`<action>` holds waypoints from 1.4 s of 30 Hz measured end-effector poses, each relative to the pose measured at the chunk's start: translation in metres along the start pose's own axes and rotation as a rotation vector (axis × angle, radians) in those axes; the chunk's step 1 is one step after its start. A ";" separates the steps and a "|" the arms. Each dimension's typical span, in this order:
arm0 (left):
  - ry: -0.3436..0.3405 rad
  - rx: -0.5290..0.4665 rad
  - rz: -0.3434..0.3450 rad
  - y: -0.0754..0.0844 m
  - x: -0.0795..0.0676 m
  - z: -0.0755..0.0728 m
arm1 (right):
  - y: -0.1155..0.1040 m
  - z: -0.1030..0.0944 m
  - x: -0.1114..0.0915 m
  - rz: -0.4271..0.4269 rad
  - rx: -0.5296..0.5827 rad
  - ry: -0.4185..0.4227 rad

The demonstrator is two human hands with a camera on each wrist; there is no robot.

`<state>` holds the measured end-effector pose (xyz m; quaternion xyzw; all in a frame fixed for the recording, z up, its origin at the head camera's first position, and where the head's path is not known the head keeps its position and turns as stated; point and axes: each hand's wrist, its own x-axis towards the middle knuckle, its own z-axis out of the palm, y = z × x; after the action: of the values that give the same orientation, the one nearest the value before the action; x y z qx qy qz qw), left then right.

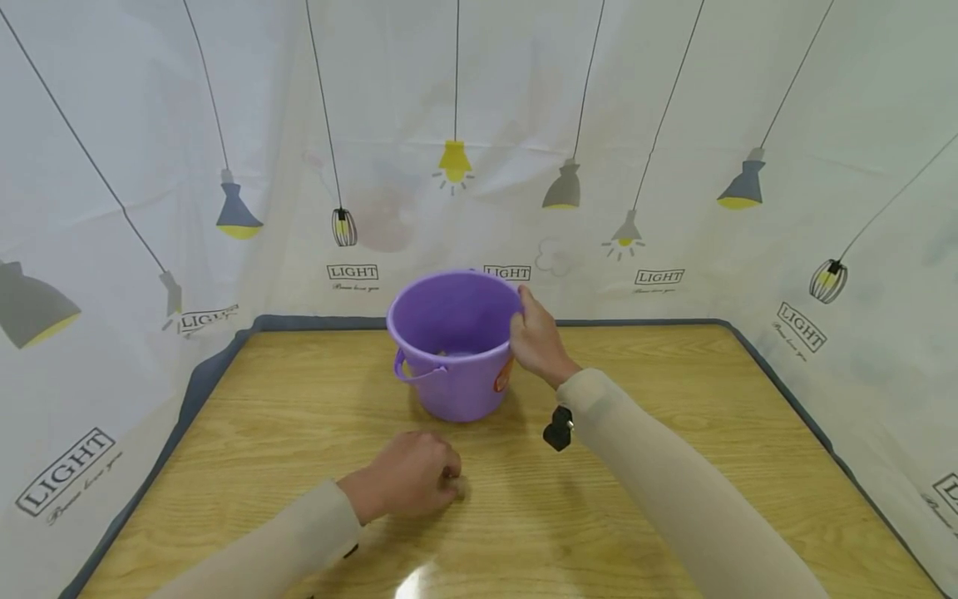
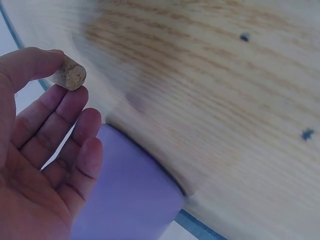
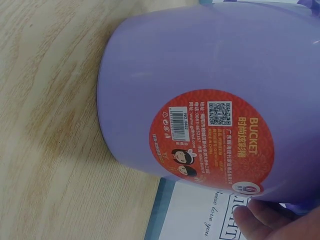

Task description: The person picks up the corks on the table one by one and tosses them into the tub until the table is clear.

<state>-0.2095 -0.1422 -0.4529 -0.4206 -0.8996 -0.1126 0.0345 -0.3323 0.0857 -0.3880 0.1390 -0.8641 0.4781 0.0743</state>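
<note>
A purple plastic bucket (image 1: 460, 391) stands upright on the wooden table, its handle (image 1: 419, 376) hanging down at the front left. My right hand (image 1: 540, 339) grips the bucket's rim on the right side. Below that hand, a round red sticker (image 3: 212, 142) printed "BUCKET" shows on the wall in the right wrist view. In front of the bucket, low over the table, my left hand (image 1: 415, 474) pinches a small cork (image 2: 72, 76) between thumb and fingertips. The cork's rough end faces out in the left wrist view. Most of the bucket's floor is hidden by its front wall.
The wooden table (image 1: 644, 466) has a dark edge along its back and sides. White sheets (image 1: 494, 75) printed with hanging lamps and "LIGHT" labels rise behind it and at both sides. Small dark marks (image 2: 307, 134) dot the tabletop.
</note>
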 end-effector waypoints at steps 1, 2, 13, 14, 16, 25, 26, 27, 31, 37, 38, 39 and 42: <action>0.007 0.002 0.003 0.000 0.000 -0.001 | 0.000 0.000 0.000 -0.002 0.001 0.000; 0.014 0.002 0.006 0.000 0.000 -0.002 | 0.000 0.000 0.000 -0.003 -0.001 -0.001; 0.059 -0.002 0.009 0.003 0.000 -0.015 | -0.001 -0.002 0.000 0.007 -0.005 0.001; 0.067 -0.008 0.010 0.003 0.001 -0.016 | -0.001 -0.002 0.000 0.008 -0.006 0.001; 0.080 -0.014 0.013 0.003 0.002 -0.018 | -0.001 -0.002 0.000 0.011 -0.007 0.001; 0.131 -0.015 0.041 0.006 0.005 -0.031 | -0.001 -0.002 0.000 0.010 -0.023 0.009; 0.139 -0.018 0.044 0.006 0.006 -0.032 | -0.001 -0.002 0.001 0.011 -0.023 0.010; 0.146 -0.018 0.049 0.006 0.006 -0.034 | -0.001 -0.002 0.001 0.012 -0.022 0.010; 0.179 -0.016 0.075 0.005 0.008 -0.038 | -0.001 -0.002 0.001 0.015 -0.017 0.006; 0.244 -0.007 0.112 0.005 0.010 -0.047 | -0.003 -0.001 0.000 0.023 -0.009 0.004; 0.256 -0.007 0.118 0.005 0.011 -0.048 | -0.002 -0.001 0.000 0.023 -0.009 0.005; 0.267 -0.004 0.124 0.005 0.011 -0.050 | -0.002 0.000 0.000 0.022 -0.012 0.008; 0.302 0.001 0.152 0.004 0.013 -0.055 | -0.002 0.001 0.000 0.017 -0.017 0.015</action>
<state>-0.2168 -0.1429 -0.3971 -0.4656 -0.8498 -0.1712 0.1781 -0.3313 0.0840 -0.3868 0.1273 -0.8687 0.4722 0.0779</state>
